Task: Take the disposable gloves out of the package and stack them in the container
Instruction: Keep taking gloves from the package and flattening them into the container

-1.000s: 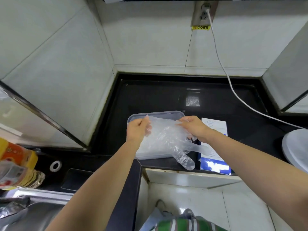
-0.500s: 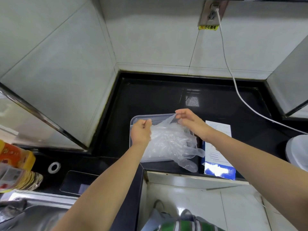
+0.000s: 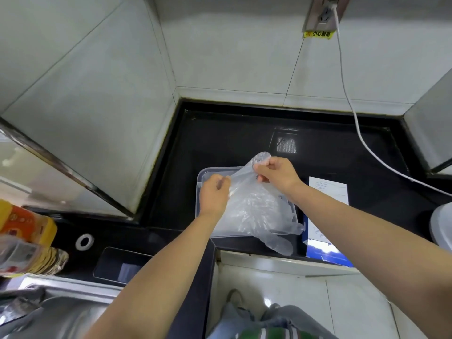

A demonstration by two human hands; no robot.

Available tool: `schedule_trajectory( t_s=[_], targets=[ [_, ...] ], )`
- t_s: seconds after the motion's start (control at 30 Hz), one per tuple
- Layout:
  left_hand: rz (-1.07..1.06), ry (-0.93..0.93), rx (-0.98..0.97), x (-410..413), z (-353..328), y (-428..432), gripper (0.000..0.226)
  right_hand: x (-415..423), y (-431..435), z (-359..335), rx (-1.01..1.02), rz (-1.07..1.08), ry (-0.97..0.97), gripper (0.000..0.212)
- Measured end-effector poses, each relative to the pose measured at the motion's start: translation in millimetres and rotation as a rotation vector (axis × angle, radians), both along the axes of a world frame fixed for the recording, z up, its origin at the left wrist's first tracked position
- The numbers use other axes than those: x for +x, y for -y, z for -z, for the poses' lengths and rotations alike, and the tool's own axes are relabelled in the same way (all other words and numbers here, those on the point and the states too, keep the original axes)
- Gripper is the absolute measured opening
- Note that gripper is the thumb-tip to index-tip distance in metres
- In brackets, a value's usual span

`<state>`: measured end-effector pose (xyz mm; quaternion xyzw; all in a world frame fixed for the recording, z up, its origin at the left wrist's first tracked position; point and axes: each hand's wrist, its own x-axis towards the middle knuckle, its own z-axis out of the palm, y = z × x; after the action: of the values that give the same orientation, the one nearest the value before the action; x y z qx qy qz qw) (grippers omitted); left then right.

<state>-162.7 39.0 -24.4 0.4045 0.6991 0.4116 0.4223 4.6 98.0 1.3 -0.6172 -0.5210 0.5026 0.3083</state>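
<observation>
Right hand (image 3: 276, 173) now lifted higher than before, raising the glove (image 3: 254, 204) cuff, left hand (image 3: 214, 194) pinching its nine o'clock edge, right gripping twelve o'clock, fingers trailing over the clear container (image 3: 201, 177), package (image 3: 327, 216) at three o'clock.

Illuminating evenly from overhead, with no hard shadows on the tiled wall (image 3: 232, 50). Reflecting a bright grid-patterned patch of light on the glossy black countertop (image 3: 286, 144). Glaring white on the blue package (image 3: 322, 249) near its front edge and on the floor tile (image 3: 267, 302) below. Bending straight lines strongly toward the frame edges, as with wide-angle optics; curving the wall joints and counter rim. Blurring the orange packaging (image 3: 24, 221) at far left and the striped clothing (image 3: 264, 333) at bottom. Rendering the translucent gloves (image 3: 254, 206) softly, with faint highlights and low contrast against the clear container (image 3: 200, 177).
</observation>
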Motion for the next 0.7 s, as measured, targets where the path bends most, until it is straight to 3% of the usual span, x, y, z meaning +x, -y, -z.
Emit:
schedule_trajectory(
  t_s=[0.13, 0.23, 0.3, 0.37, 0.43, 0.53, 0.63, 0.7],
  targets=[
    [-0.012, -0.317, -0.001, -0.7, 6.0, 1.2, 0.031, -4.5, 0.5, -8.3, 0.243, 0.212, 0.075, 0.011],
    [0.005, -0.522, -0.005, 3.4, 5.3, -2.0, 0.026, -8.6, 13.3, -16.1, 0.367, 0.002, 0.055, 0.005],
    [0.044, -0.632, -0.016, 4.3, 3.1, -5.8, 0.026, -11.4, 23.3, -5.5, 0.253, -0.24, 0.116, 0.005],
    [0.087, -0.683, -0.024, 1.7, 3.9, -8.2, 0.027, -12.9, 31.0, 10.9, 0.062, -0.462, 0.318, 0.011],
    [0.114, -0.722, -0.044, -2.9, 4.2, -7.2, 0.026, -12.0, 35.1, 26.7, -0.01, -0.556, 0.526, 0.03],
    [0.086, -0.736, -0.068, -7.4, 1.3, -4.0, 0.027, -13.5, 36.9, 39.3, -0.055, -0.612, 0.635, 0.055],
    [0.051, -0.843, 0.122, -7.0, -5.9, 0.3, 0.029, -17.8, 36.4, 48.1, -0.059, -0.678, 0.708, 0.067],
    [0.144, -0.941, 0.31, -0.4, -9.9, 3.0, 0.031, -20.4, 36.0, 50.9, -0.038, -0.69, 0.743, 0.07]
  ],
)
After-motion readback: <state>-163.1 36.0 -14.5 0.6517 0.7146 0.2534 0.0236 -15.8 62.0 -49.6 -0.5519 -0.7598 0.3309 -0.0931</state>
